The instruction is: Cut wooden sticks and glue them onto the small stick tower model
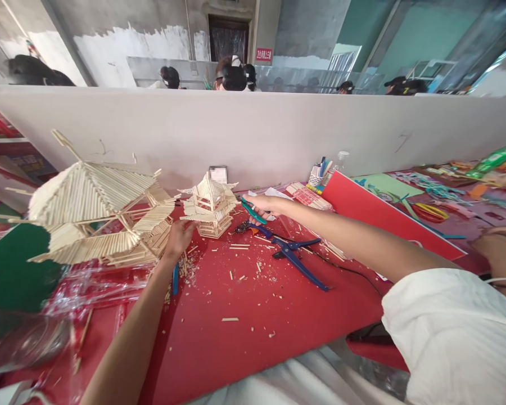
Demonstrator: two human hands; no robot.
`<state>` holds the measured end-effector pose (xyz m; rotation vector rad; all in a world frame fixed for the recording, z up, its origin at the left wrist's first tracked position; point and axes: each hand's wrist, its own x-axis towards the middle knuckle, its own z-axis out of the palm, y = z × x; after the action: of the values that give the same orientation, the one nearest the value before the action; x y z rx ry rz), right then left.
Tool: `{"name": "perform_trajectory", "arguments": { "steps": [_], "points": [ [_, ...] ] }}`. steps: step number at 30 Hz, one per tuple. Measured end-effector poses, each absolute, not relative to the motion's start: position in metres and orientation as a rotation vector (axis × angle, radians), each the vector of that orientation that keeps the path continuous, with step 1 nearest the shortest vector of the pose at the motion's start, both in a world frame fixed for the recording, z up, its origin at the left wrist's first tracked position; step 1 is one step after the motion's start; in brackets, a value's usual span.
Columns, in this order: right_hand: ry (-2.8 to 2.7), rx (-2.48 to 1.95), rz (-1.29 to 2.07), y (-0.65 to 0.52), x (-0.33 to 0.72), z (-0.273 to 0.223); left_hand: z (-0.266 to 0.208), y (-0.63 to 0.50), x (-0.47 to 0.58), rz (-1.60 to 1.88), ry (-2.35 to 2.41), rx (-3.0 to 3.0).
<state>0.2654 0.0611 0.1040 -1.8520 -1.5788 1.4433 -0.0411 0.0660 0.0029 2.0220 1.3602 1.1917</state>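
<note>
A small pagoda model [211, 216] made of pale wooden sticks stands upright on the red table. My left hand [179, 241] is closed at its lower left roof edge, with the fingertips partly hidden. To the right of the model, my right hand [265, 207] is wrapped around green-handled pliers [253, 212], whose jaws point toward the roof edge. Whether the jaws touch a stick is too small to tell. Just below that hand lie a blue glue gun [247, 226] and a large blue plier-like tool [297, 259]. A larger stick pavilion [96, 208] stands left of my left hand.
Stick offcuts [239, 246] and crumbs litter the red tabletop [219, 349]. Behind rises a white partition [253, 132]. A pen cup [317, 177], stick bundles [307, 197] and a tilted red board [388, 216] stand right. Another person's arm [500, 253] is at far right.
</note>
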Motion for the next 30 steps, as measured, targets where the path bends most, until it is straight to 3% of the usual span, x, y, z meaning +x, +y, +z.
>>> {"name": "perform_trajectory", "arguments": {
  "steps": [8, 17, 30],
  "points": [
    [-1.535, -1.668, 1.619, 0.069, 0.272, 0.092, 0.003, 0.066, -0.039, 1.197, 1.337, 2.006],
    [-1.501, -1.677, 1.422, 0.057, 0.259, 0.099, 0.003, 0.066, -0.038, 1.229, 1.358, 2.007],
    [-1.638, -1.761, 1.112, 0.063, 0.265, 0.069, -0.003, 0.071, -0.039, 1.201, 1.322, 2.01]
  ]
}}
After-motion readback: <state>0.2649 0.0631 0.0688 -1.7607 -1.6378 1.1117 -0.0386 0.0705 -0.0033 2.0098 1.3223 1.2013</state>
